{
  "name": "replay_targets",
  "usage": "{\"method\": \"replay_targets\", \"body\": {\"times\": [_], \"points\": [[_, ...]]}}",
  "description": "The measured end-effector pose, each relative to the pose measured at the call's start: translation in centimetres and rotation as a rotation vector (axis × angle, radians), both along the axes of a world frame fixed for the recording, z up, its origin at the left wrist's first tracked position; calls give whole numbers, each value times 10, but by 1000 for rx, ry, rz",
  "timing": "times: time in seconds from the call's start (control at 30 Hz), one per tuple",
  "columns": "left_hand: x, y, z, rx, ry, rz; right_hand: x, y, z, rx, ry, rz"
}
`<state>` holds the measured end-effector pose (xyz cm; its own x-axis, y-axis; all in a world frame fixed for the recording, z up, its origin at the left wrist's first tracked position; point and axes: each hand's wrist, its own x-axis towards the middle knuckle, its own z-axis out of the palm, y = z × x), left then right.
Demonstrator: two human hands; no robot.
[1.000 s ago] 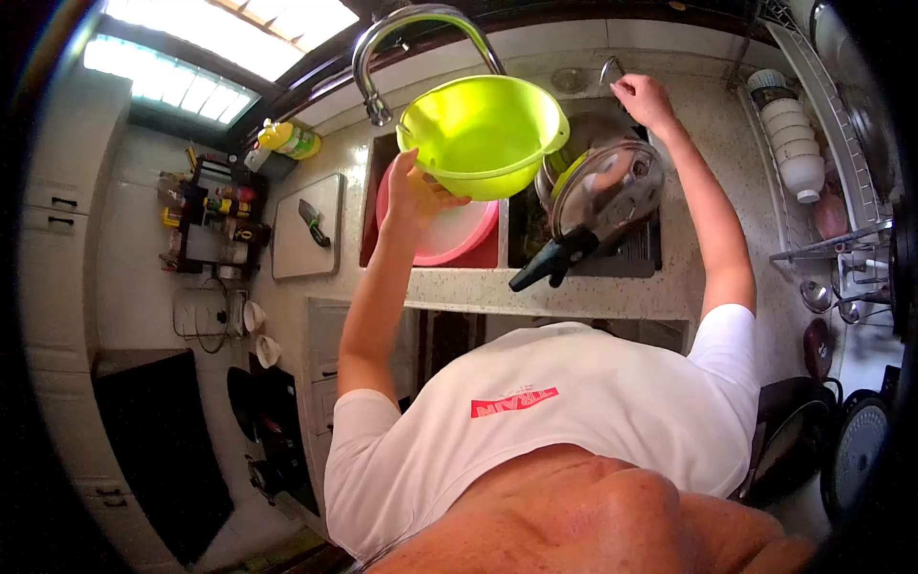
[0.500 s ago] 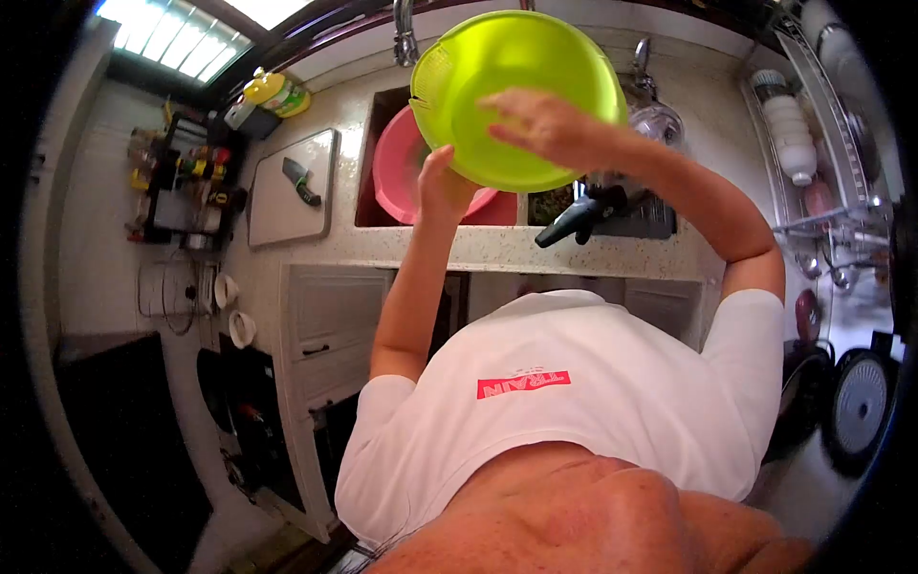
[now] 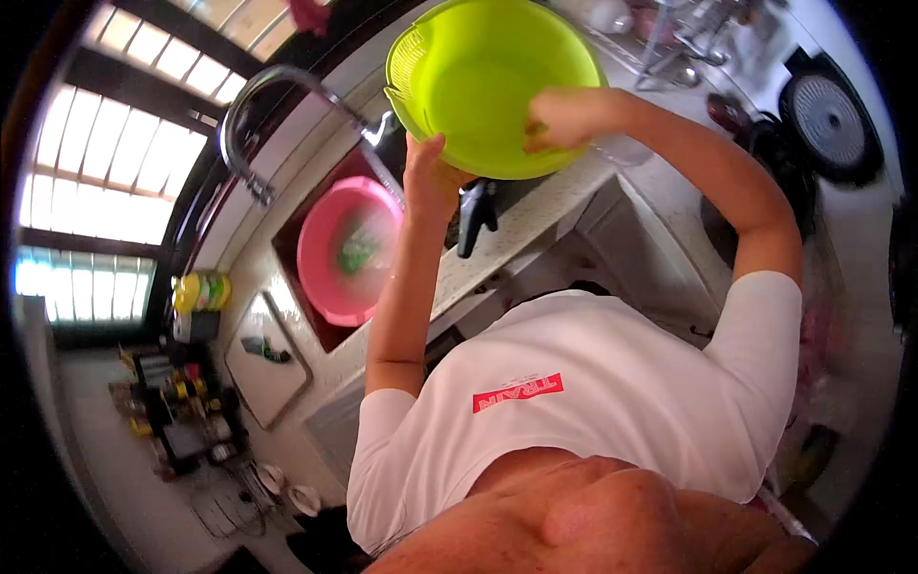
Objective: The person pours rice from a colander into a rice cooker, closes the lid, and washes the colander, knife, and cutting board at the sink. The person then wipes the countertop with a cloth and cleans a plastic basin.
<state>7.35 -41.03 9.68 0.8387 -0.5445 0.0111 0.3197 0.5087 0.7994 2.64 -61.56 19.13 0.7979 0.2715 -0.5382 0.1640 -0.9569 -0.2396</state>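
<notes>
A lime-green basin (image 3: 478, 72) with a slotted strainer section along its left rim is held up over the counter, tilted so its inside faces me. My left hand (image 3: 435, 177) grips its lower-left rim, thumb on the inner side. Over the basin's lower right is my right hand (image 3: 569, 117), slightly blurred, fingers bent and apart; I see nothing in it. Whether it touches the basin wall is unclear. Left of my left forearm, a pink basin (image 3: 316, 258) sits in the sink with cloudy water and something green (image 3: 359, 251) in it.
A chrome faucet (image 3: 251, 105) arches over the sink. A knife (image 3: 266, 350) lies on the cutting board (image 3: 277, 387), near a yellow bottle (image 3: 201, 291). A black handle (image 3: 475, 215) juts over the counter edge below the green basin. A dish rack (image 3: 674, 48) stands at upper right.
My view has turned, bringing the windows, faucet and more of the pink basin into sight. The green basin stays in my left hand; my right hand's fingers have bent from a more stretched pose.
</notes>
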Motion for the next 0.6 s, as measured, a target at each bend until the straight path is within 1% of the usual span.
{"method": "replay_targets", "body": {"times": [0.03,0.1,0.13,0.2,0.23,0.27,0.3,0.33,0.4,0.43,0.5,0.53,0.6], "points": [[-3,-15,4,2,-8,-38,-2,-19,-5,2,-8,-38],[-14,-48,14,26,-67,-139,-5,-59,-28,170,-493,-146],[-19,-64,16,74,-92,-142,-8,-75,-33,163,-501,-178],[-32,-97,21,80,-79,-214,-15,-106,-44,61,-700,-148],[-41,-115,23,87,-60,-253,-21,-123,-54,54,-703,-176],[-50,-133,25,93,-53,-289,-27,-139,-65,111,-668,-138],[-59,-151,27,93,-54,-311,-40,-151,-62,170,-631,-96],[-68,-168,29,89,-11,-320,-57,-166,-60,162,-629,-112],[-90,-201,37,59,68,-368,-97,-192,-52,64,-416,-36],[-100,-217,35,58,77,-377,-115,-207,-48,63,-406,-45],[-113,-248,31,22,102,-405,-148,-235,-43,-33,-256,-71],[-121,-262,32,29,81,-398,-165,-250,-37,-28,-256,-83],[-128,-289,29,28,55,-442,-194,-276,-31,26,-268,-213]]}}
